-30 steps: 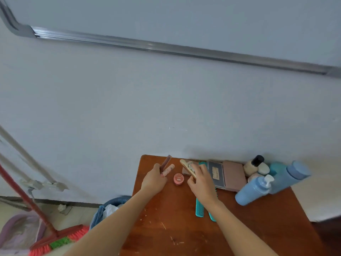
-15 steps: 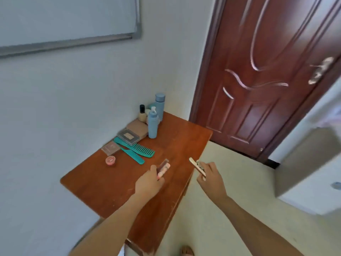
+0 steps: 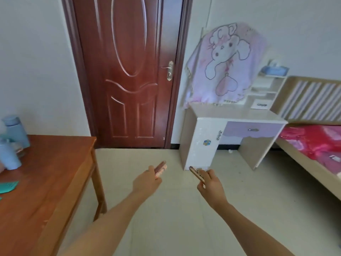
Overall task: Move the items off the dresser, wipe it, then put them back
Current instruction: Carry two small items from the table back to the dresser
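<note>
My left hand (image 3: 147, 182) grips two slim cosmetic tubes (image 3: 160, 167), one dark brown and one pink, out over the floor. My right hand (image 3: 211, 183) pinches a beige hair clip (image 3: 196, 174). Both hands hang in the air to the right of the brown wooden dresser (image 3: 55, 182), which fills the lower left. On the dresser stand blue bottles (image 3: 11, 145) at the far left edge, and a teal comb (image 3: 8, 186) lies partly cut off by the frame.
A dark red door (image 3: 129, 71) stands shut ahead. Right of it is a white and purple desk (image 3: 234, 130) with a pink cartoon cloth (image 3: 227, 65) hanging above it. A bed (image 3: 313, 150) with red bedding lies at the far right. Pale tiled floor (image 3: 166, 218) stretches between.
The view has swung right from the dresser top to the room. Both hands have carried the tubes and the clip off the dresser and out over the floor.
</note>
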Available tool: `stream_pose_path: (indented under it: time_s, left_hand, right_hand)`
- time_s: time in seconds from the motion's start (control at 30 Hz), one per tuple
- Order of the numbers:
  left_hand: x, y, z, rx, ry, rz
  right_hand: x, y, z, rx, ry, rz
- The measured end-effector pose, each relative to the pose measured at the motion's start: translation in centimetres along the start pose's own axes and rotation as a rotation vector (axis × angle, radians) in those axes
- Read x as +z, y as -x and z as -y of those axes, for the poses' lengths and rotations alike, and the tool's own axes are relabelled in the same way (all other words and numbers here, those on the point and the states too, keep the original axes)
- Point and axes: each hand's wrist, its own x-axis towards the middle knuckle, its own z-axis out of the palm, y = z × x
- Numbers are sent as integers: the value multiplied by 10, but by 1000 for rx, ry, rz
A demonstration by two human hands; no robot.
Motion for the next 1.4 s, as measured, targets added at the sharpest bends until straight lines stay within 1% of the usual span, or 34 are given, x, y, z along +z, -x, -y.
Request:
stream_pose_path:
  time_s: [0.13,0.27,0.4,0.6,0.8,0.97,1.13,1.23,1.4]
  left_hand:
    - [53,1,-88,47,21,25]
    - [94,7,-152,93,12,72]
    - [113,-5,-199,130,-37,99]
    - [138,-43,-252,125,0,117]
    - [159,-117,-306,105,59,103]
    - [171,-199,-345,38,127,67]
    - [190,-261,-407,28,160,85]
    - [209,-293,-440,38,136,105]
    - [228,-354,-486,17,171,110]
  right_hand:
    - [-56,25,-94,78,117,-20]
    - [-93,53,-164,145,221,-14]
    - [-113,58,-211,128,273,-42]
    - [-122,44,-265,140,279,-106]
    - [-116,-24,-333,66,293,-123]
    - [-108,-100,-392,31,268,-75]
    - [-114,-160,-456,91,133,-126]
    - [-110,-186,-492,61,125,-143]
    - [-95,-250,-554,25,97,-83]
